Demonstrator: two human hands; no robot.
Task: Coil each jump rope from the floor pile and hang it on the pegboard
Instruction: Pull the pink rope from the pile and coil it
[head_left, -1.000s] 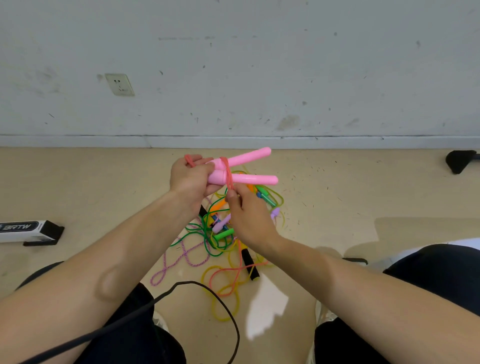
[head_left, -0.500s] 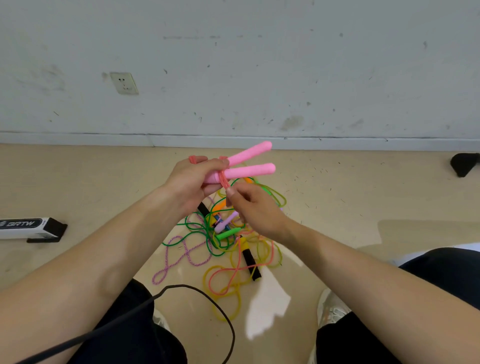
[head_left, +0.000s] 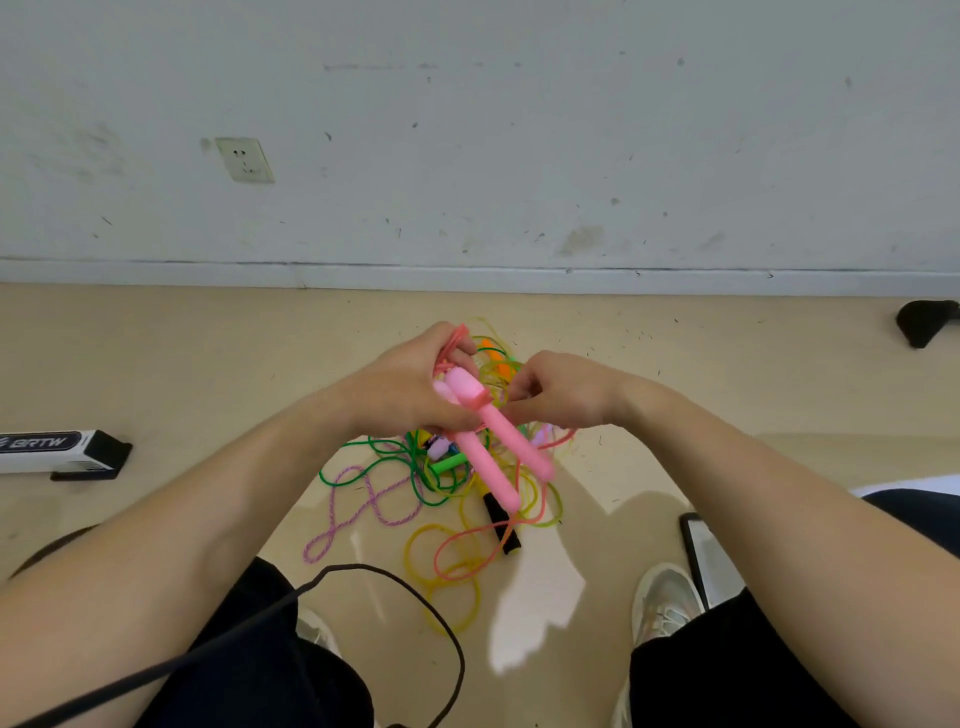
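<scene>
Seemingly early in the job, we grip the pink jump rope (head_left: 511, 447) by its paired handles in our left hand (head_left: 405, 397) and pinch its cord with our right hand (head_left: 563, 395) above the floor pile (head_left: 415, 480), where several ropes lie tangled, no pegboard in view.

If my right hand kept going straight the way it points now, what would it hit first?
Most likely the handles of the pink jump rope, gripped in your left hand; your right hand points leftward at them from close by, though depth is unclear.
</scene>
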